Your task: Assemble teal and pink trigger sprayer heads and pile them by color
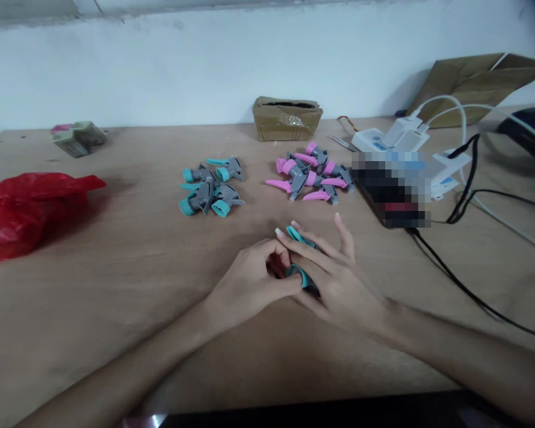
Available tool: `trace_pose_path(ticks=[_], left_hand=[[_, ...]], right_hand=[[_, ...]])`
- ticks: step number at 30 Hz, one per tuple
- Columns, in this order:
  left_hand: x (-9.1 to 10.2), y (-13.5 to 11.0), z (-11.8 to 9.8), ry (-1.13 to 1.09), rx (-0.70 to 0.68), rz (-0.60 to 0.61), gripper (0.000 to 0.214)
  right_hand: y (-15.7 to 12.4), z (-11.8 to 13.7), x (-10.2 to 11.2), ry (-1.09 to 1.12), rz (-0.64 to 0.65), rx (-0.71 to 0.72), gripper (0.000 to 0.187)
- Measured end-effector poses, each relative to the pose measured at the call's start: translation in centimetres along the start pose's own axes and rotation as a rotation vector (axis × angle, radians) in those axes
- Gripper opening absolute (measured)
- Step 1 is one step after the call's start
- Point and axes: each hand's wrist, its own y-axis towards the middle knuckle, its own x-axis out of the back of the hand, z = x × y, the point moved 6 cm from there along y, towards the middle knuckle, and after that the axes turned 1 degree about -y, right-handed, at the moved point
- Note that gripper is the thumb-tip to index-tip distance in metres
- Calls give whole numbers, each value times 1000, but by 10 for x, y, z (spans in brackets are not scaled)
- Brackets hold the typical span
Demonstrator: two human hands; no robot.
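Both hands are on one teal-and-grey trigger spray head (298, 274) near the middle of the table. My left hand (249, 279) is closed, thumb and fingertips pinching around its teal collar. My right hand (339, 279) wraps the grey body from the right, hiding most of it, with one finger raised off it. The teal trigger lever shows between the right fingers. Beyond the hands, several teal-and-grey spray heads (204, 195) lie in a cluster at the left. A cluster of pink-and-grey spray heads (299, 178) lies to the right of those.
A crumpled red plastic bag (24, 214) lies at the left. Against the wall stand a small cardboard box (288, 122) and a larger cardboard piece (463, 86). At right, a partly blurred-out phone (374, 193) lies beside a white power strip (368, 139) with plugs and cables.
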Motion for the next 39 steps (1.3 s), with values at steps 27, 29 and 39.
trace_pose_path(ticks=[27, 29, 39], left_hand=[[6, 4, 3, -82, 18, -19, 10], [6, 5, 4, -75, 25, -9, 11], [6, 3, -1, 3, -44, -59, 7]], right_hand=[[-1, -7, 3, 75, -47, -119, 33], [-1, -7, 2, 87, -34, -109, 32], [-3, -5, -1, 100, -31, -88, 33]])
